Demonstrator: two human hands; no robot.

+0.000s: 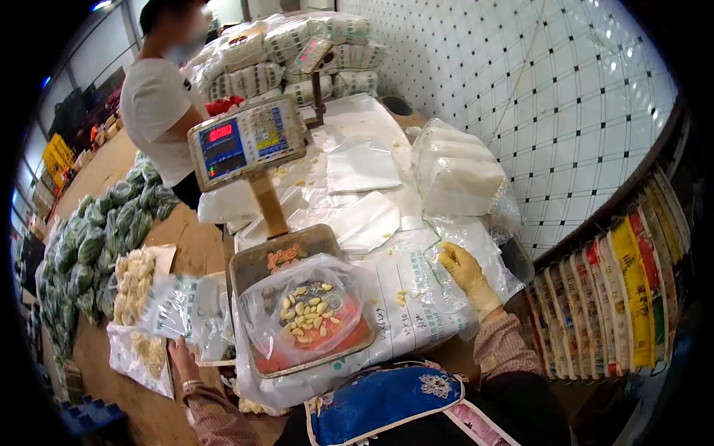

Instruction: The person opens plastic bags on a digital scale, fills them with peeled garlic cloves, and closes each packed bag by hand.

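Note:
A clear plastic bag (pixel 305 297) with several pale peeled pieces inside sits on the tray of a scale (pixel 282 256). The scale's display head (pixel 245 141) rises on a post behind it. My right hand (pixel 465 275), in a yellow glove, presses on a clear plastic bag (pixel 461 241) lying on the white covered table, fingers pinched on the film. My left hand (pixel 182 357) is low at the left, touching the edge of a printed plastic packet (pixel 182 308), mostly hidden behind it.
A person in a white shirt (pixel 156 111) stands at the far left. Wrapped green vegetables (pixel 104 238) lie along the wooden table. Stacked white sacks (pixel 297 52) sit at the back, a white bagged block (pixel 457 175) at right, coloured packets (pixel 625 297) along the right edge.

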